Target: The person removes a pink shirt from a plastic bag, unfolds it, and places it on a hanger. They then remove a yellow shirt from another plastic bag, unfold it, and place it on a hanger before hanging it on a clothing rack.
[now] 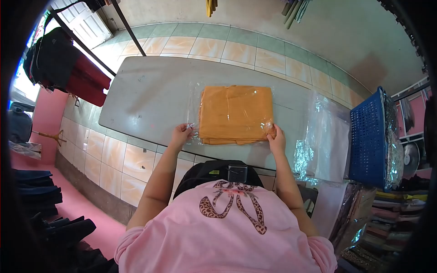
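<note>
A folded mustard-yellow cloth lies on the grey table in front of me, inside a clear plastic bag whose loose margin reaches past the cloth on the left. Pinched fingers of my left hand hold that margin near its lower left corner. At the lower right corner, my right hand grips the bag's edge against the cloth, thumb and fingers closed. Glints on the plastic show over the yellow fabric.
The grey table has rounded corners. To the right lie clear plastic bags, beside a blue plastic basket holding wrapped items. Dark and red garments hang at the left. Stacked folded fabrics sit at the lower right.
</note>
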### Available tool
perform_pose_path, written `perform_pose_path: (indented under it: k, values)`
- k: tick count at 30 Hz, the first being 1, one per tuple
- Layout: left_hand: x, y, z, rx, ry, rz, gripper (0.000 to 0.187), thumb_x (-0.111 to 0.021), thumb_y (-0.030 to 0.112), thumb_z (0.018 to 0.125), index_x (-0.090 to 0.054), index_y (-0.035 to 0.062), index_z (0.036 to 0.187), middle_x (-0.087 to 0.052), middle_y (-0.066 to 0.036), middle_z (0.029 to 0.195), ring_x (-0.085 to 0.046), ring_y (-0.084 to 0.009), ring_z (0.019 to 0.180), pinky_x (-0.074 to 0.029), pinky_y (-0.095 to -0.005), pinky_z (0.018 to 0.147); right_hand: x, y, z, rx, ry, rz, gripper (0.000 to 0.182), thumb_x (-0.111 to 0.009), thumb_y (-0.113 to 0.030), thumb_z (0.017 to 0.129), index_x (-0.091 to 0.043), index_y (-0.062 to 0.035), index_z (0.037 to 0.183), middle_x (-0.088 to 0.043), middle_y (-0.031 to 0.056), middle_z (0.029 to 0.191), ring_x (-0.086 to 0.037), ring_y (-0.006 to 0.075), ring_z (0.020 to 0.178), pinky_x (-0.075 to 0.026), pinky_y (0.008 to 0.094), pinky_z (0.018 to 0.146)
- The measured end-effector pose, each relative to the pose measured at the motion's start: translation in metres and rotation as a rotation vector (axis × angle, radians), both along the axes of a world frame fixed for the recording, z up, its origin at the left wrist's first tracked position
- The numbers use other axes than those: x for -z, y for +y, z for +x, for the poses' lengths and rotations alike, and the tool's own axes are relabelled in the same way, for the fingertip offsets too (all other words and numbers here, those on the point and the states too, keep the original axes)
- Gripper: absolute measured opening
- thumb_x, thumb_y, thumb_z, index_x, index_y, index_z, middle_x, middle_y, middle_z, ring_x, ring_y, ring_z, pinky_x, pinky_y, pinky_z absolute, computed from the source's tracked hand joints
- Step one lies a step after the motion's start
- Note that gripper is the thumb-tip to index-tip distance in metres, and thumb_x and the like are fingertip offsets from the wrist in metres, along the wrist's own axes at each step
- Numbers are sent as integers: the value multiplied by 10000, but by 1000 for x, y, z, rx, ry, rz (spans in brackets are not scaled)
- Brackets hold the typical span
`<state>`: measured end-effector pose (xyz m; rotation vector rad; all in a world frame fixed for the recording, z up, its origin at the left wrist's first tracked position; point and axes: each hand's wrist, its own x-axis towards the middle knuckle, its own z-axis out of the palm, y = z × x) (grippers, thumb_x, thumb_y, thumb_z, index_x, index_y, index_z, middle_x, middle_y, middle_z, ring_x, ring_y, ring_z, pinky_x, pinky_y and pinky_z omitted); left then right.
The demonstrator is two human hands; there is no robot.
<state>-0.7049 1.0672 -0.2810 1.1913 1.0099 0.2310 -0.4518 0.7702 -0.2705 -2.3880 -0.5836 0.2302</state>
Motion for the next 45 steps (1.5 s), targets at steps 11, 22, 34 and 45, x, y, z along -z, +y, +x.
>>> perform_pose_path:
  k: [11, 22, 34, 45]
  values:
    - [-5, 22, 8, -15, 0, 80, 287, -576, 128, 852, -522, 0, 1103, -623, -65, 943, -589, -113, 735, -467, -221, 617, 13, -10, -4, 123, 56, 123, 400, -633, -149, 790, -530, -58, 1166, -602, 115, 981, -589, 227, 875, -477, 314, 751]
    - [-7, 21, 70, 36, 21, 228, 458, -657, 117, 788, -472, -28, 1181, -620, -93, 966, -594, -157, 848, -486, -294, 714, -7, 56, 54, 115, 284, 52, 322, -603, -242, 806, -590, 15, 999, -627, 144, 955, -602, 263, 840, -464, 355, 717]
    - [-90, 1, 60, 875, 861, 602, 361, -628, 415, 777, -657, 64, 855, -654, -85, 868, -617, -263, 817, -488, -347, 700, -70, 116, 62, -83, -516, 5, 542, -616, -298, 802, -413, -127, 1275, -435, 97, 1265, -371, 306, 1190, -290, 527, 941]
    - [-44, -3, 46, 237, 151, 1325, 301, -572, 83, 792, -554, 91, 1092, -467, -151, 1250, -393, -362, 1197, -350, -448, 960, -5, 97, -8, -246, -269, -238, 560, -574, -377, 811, -381, -259, 1323, -229, 214, 1405, -151, 442, 1306, -95, 682, 968]
